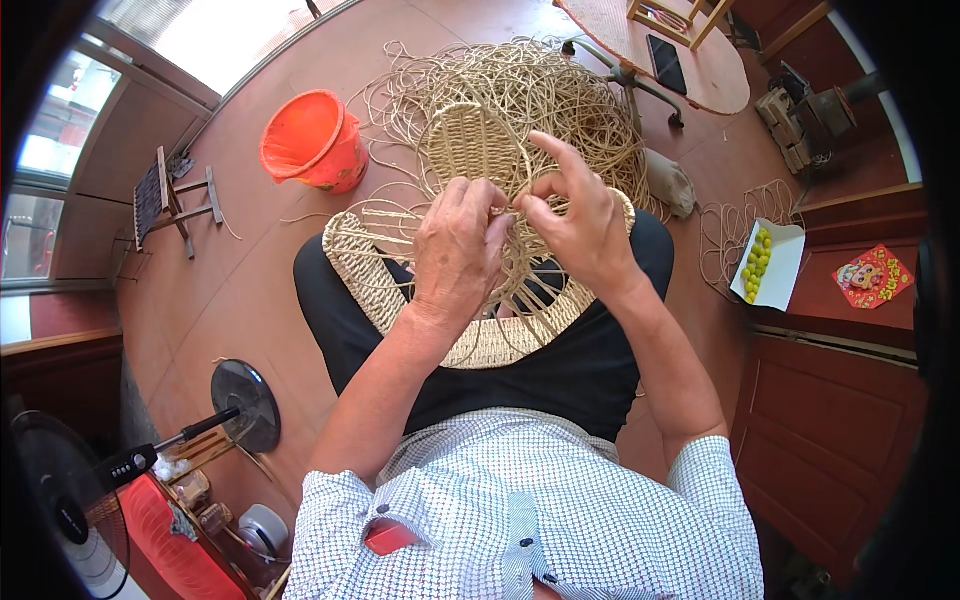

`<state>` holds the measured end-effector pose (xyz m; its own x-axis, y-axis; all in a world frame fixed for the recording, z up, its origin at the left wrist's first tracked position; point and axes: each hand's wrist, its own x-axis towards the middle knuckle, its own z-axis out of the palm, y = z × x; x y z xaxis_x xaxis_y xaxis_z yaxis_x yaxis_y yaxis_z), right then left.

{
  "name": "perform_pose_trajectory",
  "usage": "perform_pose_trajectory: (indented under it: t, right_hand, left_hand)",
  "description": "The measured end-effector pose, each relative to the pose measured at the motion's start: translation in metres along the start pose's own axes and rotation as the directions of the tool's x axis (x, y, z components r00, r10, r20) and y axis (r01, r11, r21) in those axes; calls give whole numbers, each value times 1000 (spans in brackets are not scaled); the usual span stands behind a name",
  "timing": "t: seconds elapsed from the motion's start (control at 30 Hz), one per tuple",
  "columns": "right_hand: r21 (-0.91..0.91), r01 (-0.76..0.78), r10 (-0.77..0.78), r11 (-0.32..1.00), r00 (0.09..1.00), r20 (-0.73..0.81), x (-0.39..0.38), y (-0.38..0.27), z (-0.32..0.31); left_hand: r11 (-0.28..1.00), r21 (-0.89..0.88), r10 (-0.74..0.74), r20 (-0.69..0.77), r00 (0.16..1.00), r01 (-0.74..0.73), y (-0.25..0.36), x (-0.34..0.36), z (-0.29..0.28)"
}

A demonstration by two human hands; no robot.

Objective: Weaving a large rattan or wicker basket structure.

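Observation:
Across my lap lies a half-woven straw-rope piece (pixel 365 270), a curved braided band with many loose cords at its middle. An oval woven panel (pixel 470 148) rises beyond my hands. My left hand (pixel 458 245) is closed, its fingertips pinching straw cord at the centre of the work. Close beside it, my right hand (pixel 585 220) pinches cord between thumb and a bent finger, with its index finger raised. The fingertips of both hands nearly meet. Which strand each holds is hard to make out.
A large heap of loose straw rope (pixel 560 90) lies on the floor ahead. An orange bucket (pixel 330 150) and a small folding stool (pixel 170 200) stand to the left. A fan (pixel 245 405) is at lower left. At right, a white box (pixel 785 270) holds yellow-green fruit.

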<state>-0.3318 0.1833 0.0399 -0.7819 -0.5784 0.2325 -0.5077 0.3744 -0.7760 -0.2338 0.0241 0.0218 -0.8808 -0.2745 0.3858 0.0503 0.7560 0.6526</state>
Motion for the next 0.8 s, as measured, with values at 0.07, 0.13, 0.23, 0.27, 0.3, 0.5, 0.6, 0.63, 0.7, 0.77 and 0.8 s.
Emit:
perform_pose_trajectory:
  t: [0.07, 0.13, 0.23, 0.27, 0.3, 0.5, 0.6, 0.63, 0.7, 0.77, 0.8]
  right_hand:
    - [-21, 104, -106, 994, 990, -90, -14, -2, 3]
    - [96, 39, -21, 995, 984, -175, -23, -10, 7]
    - [185, 44, -8, 982, 982, -189, -32, -27, 3]
    - [240, 76, -23, 968, 976, -218, -33, -29, 3]
    - [237, 76, -23, 968, 976, -219, -35, -27, 2]
    - [-142, 174, -208, 975, 937, -280, -33, -2, 23]
    - [-417, 284, -392, 864, 898, -200, -30, 11, 43]
    - [-451, 282, -394, 847, 902, -175, -31, 9, 45]
    - [-447, 276, -379, 851, 912, -158, -32, 8, 48]
    - [-447, 270, -365, 853, 921, -139, -34, 8, 51]
    - [-470, 273, -367, 839, 922, -120, -36, 9, 53]
  left_hand:
    - [998, -54, -18, -16, 1000, 17, 4, -1, 1]
    - [994, 15, 106, 14, 994, -107, 3, 0, 1]
    - [988, -1, 154, 4, 988, -154, -9, -4, 2]
    - [988, 1, 152, 1, 988, -152, -13, -6, 1]
    - [990, -123, 62, -6, 998, -63, -14, -7, 0]
    - [883, -399, -247, 49, 968, 246, -12, 0, -7]
    - [858, -439, -281, 31, 959, 266, -19, 2, -2]
    - [861, -435, -278, 31, 960, 263, -20, 3, -2]
    - [862, -445, -262, 17, 965, 242, -21, 6, -2]
    - [920, -360, -179, -28, 983, 157, -24, 13, -2]
    - [961, -268, -94, -67, 993, 73, -26, 18, -2]
